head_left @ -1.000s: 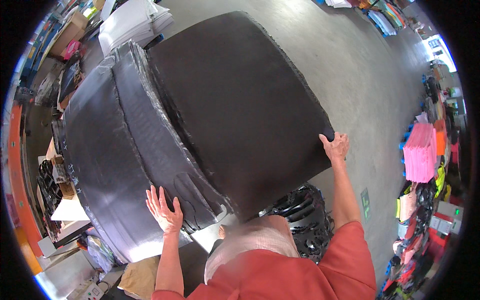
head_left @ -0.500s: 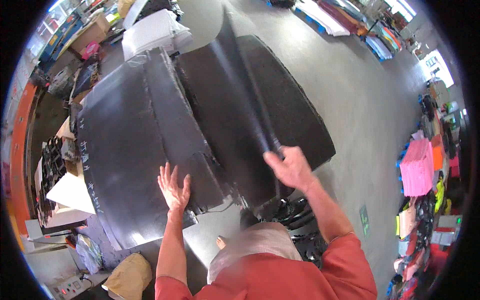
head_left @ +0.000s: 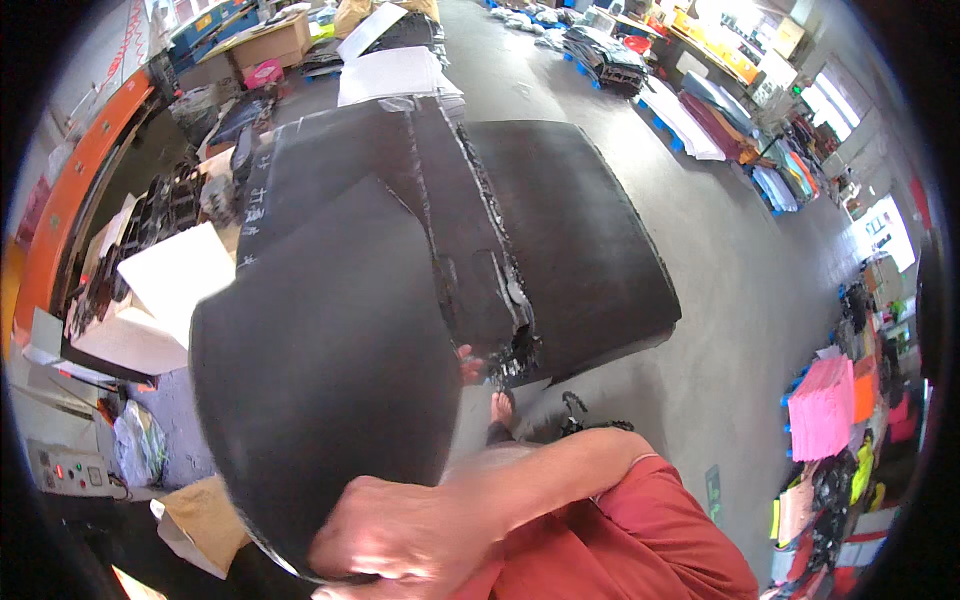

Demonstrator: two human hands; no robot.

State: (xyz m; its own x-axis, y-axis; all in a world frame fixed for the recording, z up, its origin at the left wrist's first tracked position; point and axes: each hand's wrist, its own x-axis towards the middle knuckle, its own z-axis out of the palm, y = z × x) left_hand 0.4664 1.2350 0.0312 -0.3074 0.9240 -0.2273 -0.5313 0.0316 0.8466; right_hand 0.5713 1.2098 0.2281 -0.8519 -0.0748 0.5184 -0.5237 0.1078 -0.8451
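My right hand (head_left: pixel 400 535) is closed on the near edge of a flexible black sheet (head_left: pixel 330 320), close to my body. The sheet bows up over the left stack of black sheets (head_left: pixel 335 150) and covers much of it. From behind its right edge shows a small part of my left hand (head_left: pixel 468 364), its visible digits apart beside the stack's near end; the rest is hidden. A second stack of black sheets (head_left: pixel 590 240) lies to the right, next to a rough, ragged seam between the two.
A white stack (head_left: pixel 395 75) stands beyond the black sheets. White boards (head_left: pixel 180 280) and an orange frame (head_left: pixel 75 220) are on the left. My foot (head_left: pixel 502 406) is on the floor near the stacks. Pink sheets (head_left: pixel 822 408) and mixed piles line the right.
My right hand has swung from the right stack across to my lower left, carrying the black sheet over onto the left stack. The sheet now hides most of my left hand. The view has shifted.
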